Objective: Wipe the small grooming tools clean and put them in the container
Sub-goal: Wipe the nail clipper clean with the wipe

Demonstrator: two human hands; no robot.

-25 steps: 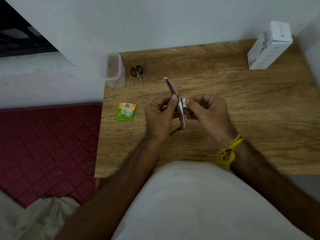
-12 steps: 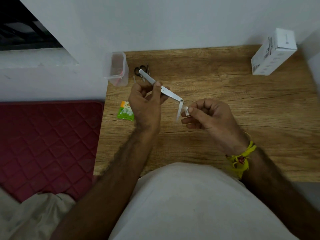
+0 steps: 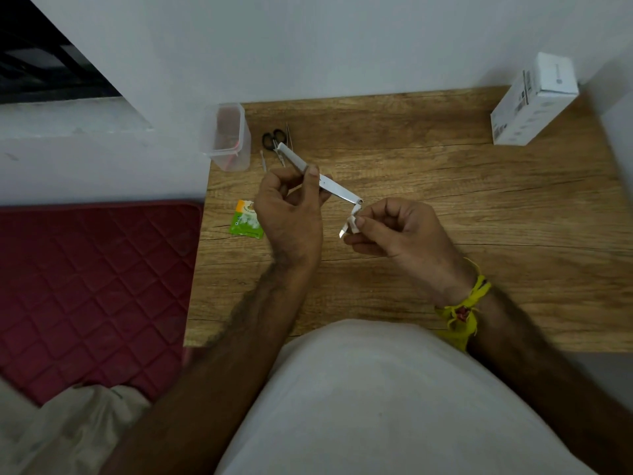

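My left hand [image 3: 291, 210] grips a silver nail clipper [image 3: 337, 188] by its body, above the wooden table [image 3: 445, 207]. A small blade folds out from the clipper's right end. My right hand [image 3: 400, 231] pinches a small white wipe [image 3: 352, 223] around that blade. A clear plastic container [image 3: 227, 137] stands at the table's back left corner. Beside it lie black-handled small scissors [image 3: 273, 138] and thin metal tools [image 3: 263, 161], partly hidden behind the clipper.
A green and orange wipe packet [image 3: 246, 221] lies on the table left of my left hand. A white box [image 3: 534, 97] stands at the back right. A red quilted mat [image 3: 92, 286] lies left of the table. A wall runs along the back.
My left hand swung the clipper from upright to a slant toward the back left. The folded-out blade now hangs at the right end, and my right hand pinches the wipe on it.
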